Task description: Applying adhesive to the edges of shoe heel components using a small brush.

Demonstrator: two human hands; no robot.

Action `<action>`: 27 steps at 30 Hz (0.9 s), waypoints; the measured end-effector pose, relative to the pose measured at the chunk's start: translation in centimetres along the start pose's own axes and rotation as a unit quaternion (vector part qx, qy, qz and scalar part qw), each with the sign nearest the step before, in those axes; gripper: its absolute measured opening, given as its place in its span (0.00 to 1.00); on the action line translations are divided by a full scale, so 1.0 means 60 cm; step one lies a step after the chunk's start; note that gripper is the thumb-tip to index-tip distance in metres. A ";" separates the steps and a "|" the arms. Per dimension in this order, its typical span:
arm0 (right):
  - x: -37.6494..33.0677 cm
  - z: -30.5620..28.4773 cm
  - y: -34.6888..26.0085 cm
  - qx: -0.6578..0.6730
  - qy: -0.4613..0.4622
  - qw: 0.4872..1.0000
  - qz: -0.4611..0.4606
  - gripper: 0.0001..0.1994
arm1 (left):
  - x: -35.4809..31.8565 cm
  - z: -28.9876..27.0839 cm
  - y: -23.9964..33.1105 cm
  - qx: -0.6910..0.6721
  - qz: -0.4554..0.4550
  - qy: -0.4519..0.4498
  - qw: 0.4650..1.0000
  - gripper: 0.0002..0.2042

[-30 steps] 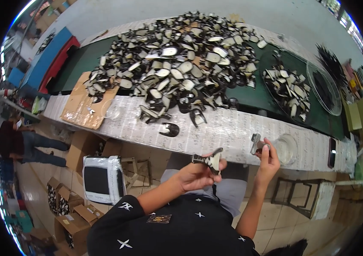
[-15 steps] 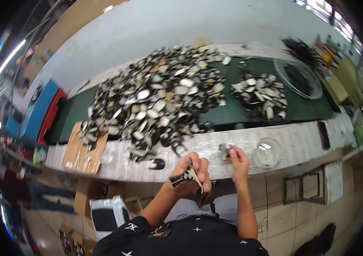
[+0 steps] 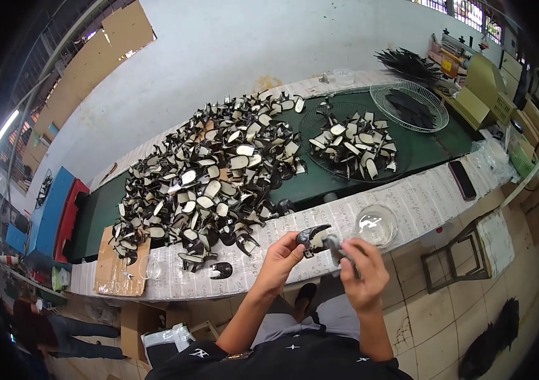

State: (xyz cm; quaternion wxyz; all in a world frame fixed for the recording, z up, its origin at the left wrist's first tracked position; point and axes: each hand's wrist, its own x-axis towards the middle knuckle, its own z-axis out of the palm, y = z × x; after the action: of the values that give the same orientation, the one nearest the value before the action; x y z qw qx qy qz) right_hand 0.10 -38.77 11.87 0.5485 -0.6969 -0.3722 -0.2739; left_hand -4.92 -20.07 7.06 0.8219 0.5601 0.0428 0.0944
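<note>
Black-and-cream curved piece (image 3: 312,238): we have it at the fingertips of our left hand (image 3: 282,254), its body reaching out to the right of that grip, toward our other hand. Our left forearm slants up and inward from the lower edge; the thumb lies on the near side and the fingers curl behind, closed down to the piece's thickness. Our right hand (image 3: 365,273) comes up more steeply, fingers bent inward to the left, drawn nearly together on one grey item (image 3: 333,248). It is blurred, right by the piece's right end, and we cannot tell whether the two touch.

Counting outward from the left grip, we have one piece held and one loose piece (image 3: 221,270) to its left, lying on the white-covered table (image 3: 424,197). Beyond the grip and leftward rises one large heap (image 3: 218,171) of similar pieces, too many and too overlapped to count. One flat cardboard sheet (image 3: 108,275) lies farther left. Just beyond our right hand stands one clear bowl (image 3: 376,226); farther right lies one dark phone (image 3: 462,180). Past the bowl are two round baskets: a dark mesh basket (image 3: 307,123) with a smaller heap, and a clear basket (image 3: 431,125) with flat black strips.
</note>
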 end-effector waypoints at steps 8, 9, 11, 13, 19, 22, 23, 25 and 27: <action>-0.012 0.017 -0.016 -0.030 -0.069 0.997 -0.028 0.17 | -0.022 0.013 0.021 0.011 -0.013 -0.008 1.000 0.14; -0.012 0.017 -0.017 -0.019 -0.065 0.997 -0.027 0.17 | -0.022 0.012 0.019 0.011 -0.013 -0.007 1.000 0.14; -0.013 0.016 -0.018 -0.007 -0.060 0.998 -0.024 0.17 | -0.021 0.009 0.014 -0.012 -0.004 -0.009 1.000 0.14; -0.016 0.012 -0.016 0.097 -0.058 0.991 0.065 0.14 | -0.023 0.006 0.013 -0.010 -0.006 0.000 1.000 0.14; -0.016 0.016 0.002 0.436 0.085 0.866 0.231 0.11 | -0.018 0.007 0.011 -0.058 -0.012 0.013 0.998 0.17; -0.017 0.048 0.049 0.477 0.130 0.814 0.305 0.15 | -0.035 0.005 0.036 -0.156 -0.005 0.005 0.988 0.19; -0.015 0.062 0.066 0.478 0.137 0.805 0.324 0.14 | -0.041 0.001 0.048 -0.212 0.000 -0.022 0.977 0.20; -0.020 0.086 0.100 0.495 0.105 0.802 0.319 0.14 | -0.053 0.001 0.052 -0.299 0.005 -0.087 0.950 0.18; -0.029 0.121 0.132 0.446 0.088 0.822 0.343 0.14 | -0.059 0.006 0.044 -0.397 0.043 -0.153 0.904 0.24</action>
State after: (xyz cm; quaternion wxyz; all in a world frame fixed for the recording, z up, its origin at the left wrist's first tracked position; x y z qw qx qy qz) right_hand 5.42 -33.08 4.27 0.8885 -0.4316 -0.1406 0.0680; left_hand -8.59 -20.18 9.56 0.9678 0.1967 -0.1483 0.0516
